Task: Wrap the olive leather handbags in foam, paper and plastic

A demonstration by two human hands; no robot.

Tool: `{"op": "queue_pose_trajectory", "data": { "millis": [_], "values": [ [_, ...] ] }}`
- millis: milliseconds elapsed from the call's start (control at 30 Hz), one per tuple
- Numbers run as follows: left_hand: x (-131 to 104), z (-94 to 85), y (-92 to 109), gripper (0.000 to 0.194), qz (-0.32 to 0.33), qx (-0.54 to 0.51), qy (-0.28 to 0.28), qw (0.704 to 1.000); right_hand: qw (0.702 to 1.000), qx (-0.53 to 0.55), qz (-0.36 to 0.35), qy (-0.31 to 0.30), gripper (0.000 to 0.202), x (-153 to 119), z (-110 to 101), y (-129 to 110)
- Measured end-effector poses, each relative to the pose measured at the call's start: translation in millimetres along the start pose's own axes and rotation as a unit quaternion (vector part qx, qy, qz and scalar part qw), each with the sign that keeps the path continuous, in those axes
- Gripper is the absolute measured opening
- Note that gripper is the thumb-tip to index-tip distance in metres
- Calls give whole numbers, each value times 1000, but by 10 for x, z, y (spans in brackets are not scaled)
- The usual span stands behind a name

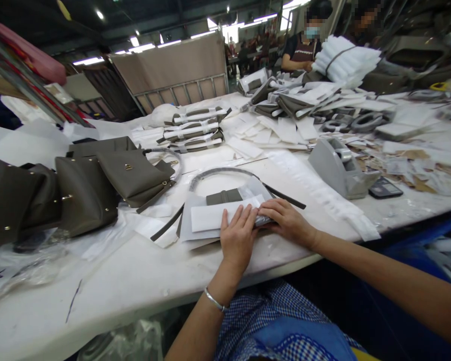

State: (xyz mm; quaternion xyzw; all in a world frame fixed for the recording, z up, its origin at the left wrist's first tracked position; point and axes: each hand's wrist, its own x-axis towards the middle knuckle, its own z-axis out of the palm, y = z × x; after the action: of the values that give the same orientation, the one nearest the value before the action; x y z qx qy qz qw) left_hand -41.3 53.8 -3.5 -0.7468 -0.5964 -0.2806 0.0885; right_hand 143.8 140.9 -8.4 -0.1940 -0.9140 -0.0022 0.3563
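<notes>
A flat dark olive handbag panel (223, 197) lies in front of me with a grey-white sheet and a white foam strip (208, 217) on top. From it a wrapped handle (225, 171) arches away across the table, and dark straps stick out on both sides. My left hand (239, 235) rests on the foam strip with its fingers stretched out flat. At the right edge of the stack, my right hand (287, 220) has its fingers over the top and its thumb low, gripping that edge. The underside of the stack is hidden.
Finished-looking olive handbags (131, 173) stand on the left. Wrapped bundles (195, 130) are stacked behind. A grey tape dispenser (334, 168) and a phone (385, 188) sit on the right, near a foam strip row (319, 195). Across the table, a masked person (304, 50) stands near piled bags.
</notes>
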Motion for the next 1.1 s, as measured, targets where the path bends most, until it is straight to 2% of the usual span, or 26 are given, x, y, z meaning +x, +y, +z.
{"op": "queue_pose_trajectory", "data": {
  "millis": [100,200,300,400,500,667,900,1100],
  "values": [
    [-1,-3,-4,47,14,15,4,1000,1000,12,4,3,37,4,5,16],
    [2,-21,4,45,16,25,6,1000,1000,26,-1,-12,40,-54,-88,5],
    [-1,-18,11,44,12,27,5,1000,1000,5,-14,-16,45,-226,-264,-80],
    [-5,-8,14,45,12,25,-3,1000,999,-20,-29,-24,38,-428,-389,-205],
    [-5,-9,14,46,12,30,-2,999,997,-2,-41,-65,32,-508,-369,-285],
    [-8,-18,7,49,13,36,-8,999,994,-27,-44,-91,22,-387,-210,-290],
    [-26,-4,-3,49,21,47,5,999,990,-91,-66,-82,22,-344,-264,-347],
    [-32,-15,5,47,24,39,23,999,993,-76,-68,-64,25,-391,-340,-475]
  ]
}}
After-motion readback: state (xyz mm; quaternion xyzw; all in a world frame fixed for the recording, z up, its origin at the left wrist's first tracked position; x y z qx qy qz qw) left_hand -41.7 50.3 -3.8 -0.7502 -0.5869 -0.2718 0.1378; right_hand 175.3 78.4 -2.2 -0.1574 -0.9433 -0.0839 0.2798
